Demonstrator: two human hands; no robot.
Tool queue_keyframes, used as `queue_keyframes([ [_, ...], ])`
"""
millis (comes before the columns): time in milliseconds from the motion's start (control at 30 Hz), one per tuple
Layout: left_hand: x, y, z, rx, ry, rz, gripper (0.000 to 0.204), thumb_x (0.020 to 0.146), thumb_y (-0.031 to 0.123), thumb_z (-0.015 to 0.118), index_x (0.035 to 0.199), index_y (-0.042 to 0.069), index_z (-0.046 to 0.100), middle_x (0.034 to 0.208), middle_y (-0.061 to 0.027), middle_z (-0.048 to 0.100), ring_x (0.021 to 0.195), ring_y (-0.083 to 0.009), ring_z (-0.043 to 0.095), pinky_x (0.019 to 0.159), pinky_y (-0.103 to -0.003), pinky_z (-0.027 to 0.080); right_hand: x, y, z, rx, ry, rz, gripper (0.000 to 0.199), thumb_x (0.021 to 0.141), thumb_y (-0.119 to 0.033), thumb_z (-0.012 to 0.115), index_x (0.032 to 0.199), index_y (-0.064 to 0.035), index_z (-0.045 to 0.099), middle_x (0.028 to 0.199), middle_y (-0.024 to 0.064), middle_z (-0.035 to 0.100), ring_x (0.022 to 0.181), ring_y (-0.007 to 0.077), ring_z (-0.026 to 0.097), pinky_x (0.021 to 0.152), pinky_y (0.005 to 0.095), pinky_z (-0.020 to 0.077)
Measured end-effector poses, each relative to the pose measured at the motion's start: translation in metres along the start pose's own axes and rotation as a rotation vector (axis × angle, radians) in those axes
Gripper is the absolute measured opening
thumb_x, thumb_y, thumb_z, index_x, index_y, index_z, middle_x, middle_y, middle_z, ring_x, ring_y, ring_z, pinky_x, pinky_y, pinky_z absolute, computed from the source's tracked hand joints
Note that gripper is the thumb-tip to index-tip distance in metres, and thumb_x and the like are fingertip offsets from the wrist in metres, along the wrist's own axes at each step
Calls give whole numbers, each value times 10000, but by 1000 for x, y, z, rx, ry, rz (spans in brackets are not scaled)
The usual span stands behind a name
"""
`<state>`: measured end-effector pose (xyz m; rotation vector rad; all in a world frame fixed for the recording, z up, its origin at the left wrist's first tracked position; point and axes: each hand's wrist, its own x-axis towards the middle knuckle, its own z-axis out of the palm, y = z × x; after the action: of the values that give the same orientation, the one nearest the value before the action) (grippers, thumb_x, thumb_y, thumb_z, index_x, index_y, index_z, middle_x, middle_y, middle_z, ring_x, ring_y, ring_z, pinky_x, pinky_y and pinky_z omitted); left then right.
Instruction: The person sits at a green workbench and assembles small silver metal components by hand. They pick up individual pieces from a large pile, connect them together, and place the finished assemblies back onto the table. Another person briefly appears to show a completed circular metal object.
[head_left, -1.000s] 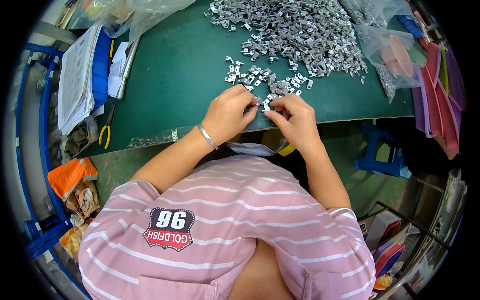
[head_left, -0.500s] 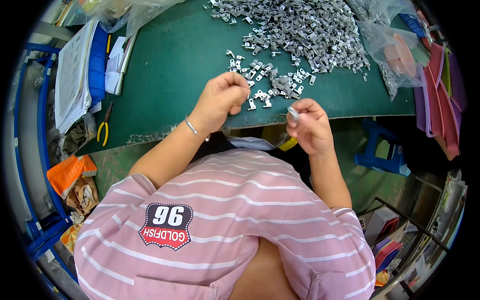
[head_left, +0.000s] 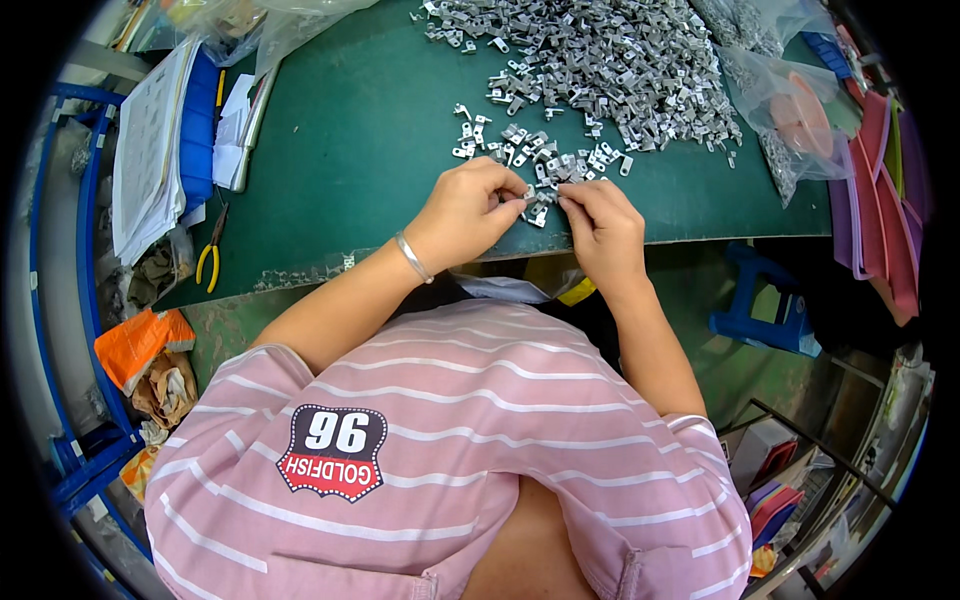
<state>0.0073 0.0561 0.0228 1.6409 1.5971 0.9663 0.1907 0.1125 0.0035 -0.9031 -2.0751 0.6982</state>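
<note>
Small silvery metal brackets with holes lie in a loose cluster near the front edge of the green table. My left hand, with a silver bangle at its wrist, is pinched at the cluster's left front side. A small metal bracket shows at its fingertips. Close by on the right, my right hand has its thumb and forefinger together at the cluster's front edge. Whatever lies between those fingertips is too small and covered to make out. The two hands are a short gap apart.
A large heap of the same brackets spreads across the far table. Yellow-handled pliers and a blue tray with papers are at left. Plastic bags lie at right; a blue stool stands below.
My right hand has moved up and left from the table edge to the bracket cluster; the silvery piece it held no longer shows clearly. My left hand has shifted right and slightly down.
</note>
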Motion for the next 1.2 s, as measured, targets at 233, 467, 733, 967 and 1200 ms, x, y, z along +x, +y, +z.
queue_keyframes([
  [233, 2, 3, -13, -1180, -139, -650, 143, 869, 115, 590, 872, -28, 594, 786, -41, 577, 571, -43, 435, 439, -173, 335, -11, -4, -7, 715, 10, 578, 131, 796, -2, 644, 925, 10, 658, 708, 42, 615, 599, 93, 522, 485, 208, 377],
  [467, -1, -1, -19, -1523, -249, -724, 143, 852, 134, 549, 845, -8, 568, 814, -71, 564, 577, -59, 426, 428, -176, 303, -14, 6, -16, 1750, -12, 624, 136, 820, -11, 544, 946, -4, 596, 897, 93, 580, 589, 88, 432, 449, 184, 334],
  [733, 6, -3, -18, -241, 23, -216, 126, 764, 127, 664, 811, 12, 648, 715, -1, 573, 624, -100, 507, 544, -234, 415, 4, -11, 2, 218, -80, 316, 153, 745, -72, 691, 876, 1, 663, 726, 70, 608, 626, 179, 563, 576, 291, 453],
  [967, 1, -8, 4, 252, 6, 197, 81, 735, 83, 676, 787, 24, 657, 717, -125, 549, 661, -302, 566, 607, -369, 464, 2, -5, 7, 5, -48, 117, 80, 755, -53, 657, 822, -13, 641, 749, 132, 584, 704, 301, 583, 632, 365, 471],
  [1200, 3, -9, 4, 197, 21, 170, 74, 743, 63, 663, 807, 27, 664, 714, -117, 574, 632, -269, 565, 589, -348, 457, 1, -3, 3, -5, -59, 24, 89, 800, -63, 630, 875, -16, 624, 774, 109, 593, 665, 235, 574, 573, 316, 463],
])
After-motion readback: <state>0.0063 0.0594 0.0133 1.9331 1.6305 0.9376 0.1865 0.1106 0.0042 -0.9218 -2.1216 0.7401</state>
